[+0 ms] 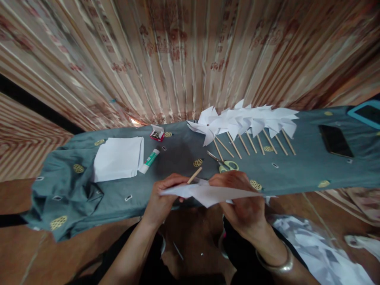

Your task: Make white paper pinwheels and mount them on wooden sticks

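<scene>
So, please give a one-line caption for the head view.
Both hands, left and right, hold folded paper and a stick before finished pinwheels.

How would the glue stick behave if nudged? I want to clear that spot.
The glue stick lies on its side on the grey-blue cloth, so it would probably roll. It looks small and plastic, likely light. The soft cloth may slow it.

Your arms were bare to the elbow and beyond, with no sleeves showing. On the wrist of your right hand (246, 206) you wore a plain silver-coloured bangle (276, 266), smooth and rounded. Your left hand (162, 200) carried no ring or band. Below both forearms, dark clothing covered your legs.
</scene>
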`<state>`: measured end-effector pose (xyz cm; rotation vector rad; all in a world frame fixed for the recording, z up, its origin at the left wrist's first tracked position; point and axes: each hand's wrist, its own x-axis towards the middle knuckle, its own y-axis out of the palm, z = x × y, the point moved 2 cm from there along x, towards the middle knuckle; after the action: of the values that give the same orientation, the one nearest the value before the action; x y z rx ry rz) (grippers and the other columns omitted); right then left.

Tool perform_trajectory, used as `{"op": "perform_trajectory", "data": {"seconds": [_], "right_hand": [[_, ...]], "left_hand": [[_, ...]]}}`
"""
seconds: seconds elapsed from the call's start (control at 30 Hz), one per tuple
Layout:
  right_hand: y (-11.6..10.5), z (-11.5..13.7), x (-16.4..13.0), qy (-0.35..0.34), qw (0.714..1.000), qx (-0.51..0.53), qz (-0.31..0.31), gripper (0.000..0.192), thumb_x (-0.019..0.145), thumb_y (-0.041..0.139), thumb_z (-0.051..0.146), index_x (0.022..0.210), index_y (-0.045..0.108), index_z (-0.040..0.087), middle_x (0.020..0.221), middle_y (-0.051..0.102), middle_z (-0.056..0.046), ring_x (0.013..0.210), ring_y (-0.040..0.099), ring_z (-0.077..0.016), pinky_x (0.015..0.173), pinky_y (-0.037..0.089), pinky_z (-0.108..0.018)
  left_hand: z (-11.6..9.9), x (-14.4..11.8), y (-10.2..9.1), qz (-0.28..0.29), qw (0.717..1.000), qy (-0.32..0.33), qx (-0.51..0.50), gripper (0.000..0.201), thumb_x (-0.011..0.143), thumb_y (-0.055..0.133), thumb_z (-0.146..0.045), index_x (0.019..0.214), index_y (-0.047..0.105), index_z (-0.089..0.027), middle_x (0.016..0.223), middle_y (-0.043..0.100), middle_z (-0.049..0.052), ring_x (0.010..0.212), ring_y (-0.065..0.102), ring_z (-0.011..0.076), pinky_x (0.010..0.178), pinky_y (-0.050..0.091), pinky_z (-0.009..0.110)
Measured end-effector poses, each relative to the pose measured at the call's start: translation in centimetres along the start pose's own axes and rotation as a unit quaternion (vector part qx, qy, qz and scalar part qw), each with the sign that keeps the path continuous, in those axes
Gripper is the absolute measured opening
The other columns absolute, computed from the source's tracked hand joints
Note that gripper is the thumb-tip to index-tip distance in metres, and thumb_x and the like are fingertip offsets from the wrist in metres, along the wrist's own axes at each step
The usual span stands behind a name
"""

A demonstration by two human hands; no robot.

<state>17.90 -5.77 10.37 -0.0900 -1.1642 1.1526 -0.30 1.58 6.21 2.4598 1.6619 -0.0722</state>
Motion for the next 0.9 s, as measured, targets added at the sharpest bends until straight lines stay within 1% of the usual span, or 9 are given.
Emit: {"op": "perform_trajectory", "data": {"seconds": [0.07, 0.17, 0.23, 0.37, 0.43, 0.53, 0.7, 0.8, 0.9], "right_hand": [[0.11, 0.23, 0.15, 0.0, 1.0, 0.001, -0.011, 0.019, 0.092, 0.053, 0.01, 0.104, 0.062, 0.021, 0.093, 0.073, -0.005, 0.091, 0.066, -0.0206, 0.085, 0.05, -0.038], [0.23, 0.51, 0.34, -0.001, 1.0, 0.014, -0.02, 0.022, 0.09, 0.053, 0.008, 0.105, 0.061, 0.022, 0.092, 0.074, -0.005, 0.09, 0.068, -0.0203, 0.085, 0.051, -0.038], [0.23, 0.57, 0.38, 0.002, 1.0, 0.011, -0.028, 0.023, 0.09, 0.053, 0.008, 0.105, 0.062, 0.023, 0.091, 0.074, -0.004, 0.09, 0.069, -0.0201, 0.085, 0.051, -0.038], [0.14, 0.61, 0.45, 0.0, 0.999, 0.017, -0.043, 0.022, 0.091, 0.053, 0.01, 0.105, 0.064, 0.023, 0.091, 0.075, -0.004, 0.088, 0.069, -0.0195, 0.083, 0.051, -0.038], [0.15, 0.63, 0.55, 0.003, 0.999, 0.024, -0.035, 0.022, 0.092, 0.052, 0.01, 0.105, 0.064, 0.023, 0.091, 0.075, -0.004, 0.088, 0.069, -0.0193, 0.083, 0.051, -0.038], [0.15, 0.64, 0.66, 0.01, 0.999, 0.02, -0.03, 0.022, 0.092, 0.05, 0.01, 0.103, 0.064, 0.023, 0.089, 0.075, -0.003, 0.088, 0.069, -0.0188, 0.083, 0.051, -0.037], [0.19, 0.58, 0.56, 0.013, 0.999, 0.012, -0.026, 0.022, 0.093, 0.049, 0.01, 0.103, 0.063, 0.024, 0.09, 0.075, -0.003, 0.091, 0.068, -0.019, 0.085, 0.051, -0.037], [0.19, 0.57, 0.46, 0.021, 0.999, 0.009, -0.025, 0.024, 0.092, 0.048, 0.01, 0.104, 0.063, 0.024, 0.09, 0.075, -0.002, 0.091, 0.068, -0.0197, 0.085, 0.051, -0.038], [0.14, 0.6, 0.39, 0.024, 0.999, 0.012, -0.025, 0.025, 0.091, 0.049, 0.01, 0.106, 0.063, 0.025, 0.091, 0.074, -0.003, 0.091, 0.068, -0.0205, 0.085, 0.051, -0.039]], "left_hand": [[-0.28, -0.07, 0.16, 0.008, 1.0, 0.004, 0.011, 0.014, 0.075, 0.071, -0.029, 0.078, 0.079, -0.019, 0.075, 0.066, 0.002, 0.051, 0.053, 0.0088, 0.044, 0.039, 0.019], [-0.39, -0.14, 0.34, 0.019, 1.0, 0.004, 0.023, 0.015, 0.075, 0.071, -0.03, 0.083, 0.081, -0.022, 0.075, 0.064, 0.003, 0.054, 0.054, 0.0103, 0.042, 0.038, 0.019], [-0.34, -0.2, 0.35, 0.031, 0.999, 0.007, 0.038, 0.015, 0.074, 0.073, -0.03, 0.084, 0.082, -0.023, 0.076, 0.066, 0.004, 0.059, 0.057, 0.013, 0.045, 0.04, 0.02], [-0.27, -0.25, 0.25, 0.039, 0.997, 0.034, 0.051, 0.016, 0.072, 0.077, -0.034, 0.083, 0.082, -0.023, 0.078, 0.072, 0.006, 0.069, 0.063, 0.0168, 0.055, 0.046, 0.023], [-0.31, -0.23, 0.27, 0.037, 0.997, 0.042, 0.049, 0.016, 0.071, 0.079, -0.035, 0.082, 0.082, -0.024, 0.078, 0.073, 0.006, 0.07, 0.063, 0.0171, 0.059, 0.048, 0.024], [-0.43, -0.2, 0.39, 0.039, 0.997, 0.045, 0.045, 0.016, 0.07, 0.08, -0.037, 0.08, 0.081, -0.024, 0.077, 0.073, 0.006, 0.069, 0.063, 0.0174, 0.062, 0.049, 0.026], [-0.46, -0.32, 0.52, 0.042, 0.998, 0.025, 0.032, 0.016, 0.069, 0.081, -0.039, 0.078, 0.082, -0.026, 0.078, 0.072, 0.005, 0.067, 0.063, 0.0168, 0.061, 0.049, 0.026], [-0.4, -0.42, 0.56, 0.041, 0.999, 0.027, 0.008, 0.019, 0.068, 0.083, -0.042, 0.078, 0.082, -0.027, 0.078, 0.072, 0.005, 0.066, 0.062, 0.0164, 0.061, 0.049, 0.025], [-0.31, -0.53, 0.58, 0.041, 0.999, 0.03, 0.009, 0.021, 0.068, 0.082, -0.044, 0.081, 0.082, -0.027, 0.078, 0.072, 0.005, 0.068, 0.063, 0.0168, 0.063, 0.05, 0.026]]}}
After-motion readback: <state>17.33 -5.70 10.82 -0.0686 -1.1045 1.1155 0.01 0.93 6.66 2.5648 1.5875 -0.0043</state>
